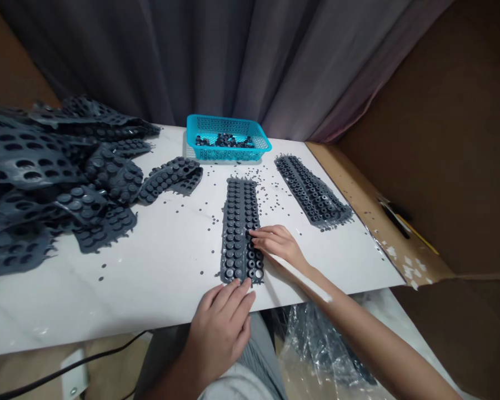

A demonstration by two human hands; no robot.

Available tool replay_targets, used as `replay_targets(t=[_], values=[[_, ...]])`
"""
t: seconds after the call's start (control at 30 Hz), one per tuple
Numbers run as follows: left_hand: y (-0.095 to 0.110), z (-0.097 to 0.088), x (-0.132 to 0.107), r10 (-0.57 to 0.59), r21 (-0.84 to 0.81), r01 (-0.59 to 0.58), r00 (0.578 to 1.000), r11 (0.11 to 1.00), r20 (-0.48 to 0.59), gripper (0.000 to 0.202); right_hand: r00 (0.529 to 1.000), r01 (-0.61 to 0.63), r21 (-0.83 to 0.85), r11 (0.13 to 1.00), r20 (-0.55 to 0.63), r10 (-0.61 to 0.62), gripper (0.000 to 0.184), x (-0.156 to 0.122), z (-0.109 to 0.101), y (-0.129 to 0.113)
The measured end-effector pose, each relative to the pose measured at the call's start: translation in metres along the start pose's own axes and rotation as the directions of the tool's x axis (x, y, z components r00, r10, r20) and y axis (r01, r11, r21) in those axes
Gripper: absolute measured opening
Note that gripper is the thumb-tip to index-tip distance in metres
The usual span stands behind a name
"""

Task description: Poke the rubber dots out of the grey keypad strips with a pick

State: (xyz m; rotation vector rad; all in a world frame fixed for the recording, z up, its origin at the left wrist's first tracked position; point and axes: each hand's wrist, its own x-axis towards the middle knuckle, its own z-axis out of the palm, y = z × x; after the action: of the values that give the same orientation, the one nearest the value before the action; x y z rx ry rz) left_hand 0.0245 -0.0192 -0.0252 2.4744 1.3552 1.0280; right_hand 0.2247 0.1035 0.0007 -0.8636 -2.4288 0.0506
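A dark grey rubber sheet [242,205] with rows of round plugs lies lengthwise in front of me on the white table. My left hand [225,316] rests at its near end, fingers stretched out and fingertips on the edge. My right hand [281,244] is closed in a pinch over the sheet's right-hand rows. From it a slim white stick-like tool [302,278] points back along my forearm; its working tip is hidden. Plugs in the near right rows show open centres, and one hole at the near right corner shows white. Tiny dark discs are scattered around the sheet.
A heap of similar rubber sheets [58,172] covers the left side. A turquoise basket [229,153] holding small dark pieces stands at the back. Another sheet [312,191] lies at the right. Beyond it, a yellow-and-black tool [419,233] and white scraps lie on cardboard.
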Motion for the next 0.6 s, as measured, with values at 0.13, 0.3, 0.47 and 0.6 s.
replay_targets(t=[0.13,0.3,0.47,0.6], values=[[0.0,0.0,0.0,0.005,-0.003,-0.005,1.0,1.0,-0.013,0.027,0.999,-0.006,0.005,1.0,-0.036,0.006,0.016,0.005,0.002,0.016],[0.0,-0.001,0.001,0.007,0.005,-0.007,1.0,1.0,-0.014,0.028,0.931,-0.224,0.216,0.95,-0.243,0.274,0.013,0.013,-0.003,0.02],[0.001,-0.001,0.001,0.013,0.015,-0.012,1.0,1.0,-0.021,0.027,0.964,-0.185,0.423,0.887,-0.098,0.248,0.008,0.012,-0.003,0.005],[0.001,-0.001,0.001,0.0,0.01,0.0,1.0,1.0,-0.012,0.027,0.967,-0.205,0.451,0.869,-0.045,0.251,0.008,0.008,0.001,0.003]])
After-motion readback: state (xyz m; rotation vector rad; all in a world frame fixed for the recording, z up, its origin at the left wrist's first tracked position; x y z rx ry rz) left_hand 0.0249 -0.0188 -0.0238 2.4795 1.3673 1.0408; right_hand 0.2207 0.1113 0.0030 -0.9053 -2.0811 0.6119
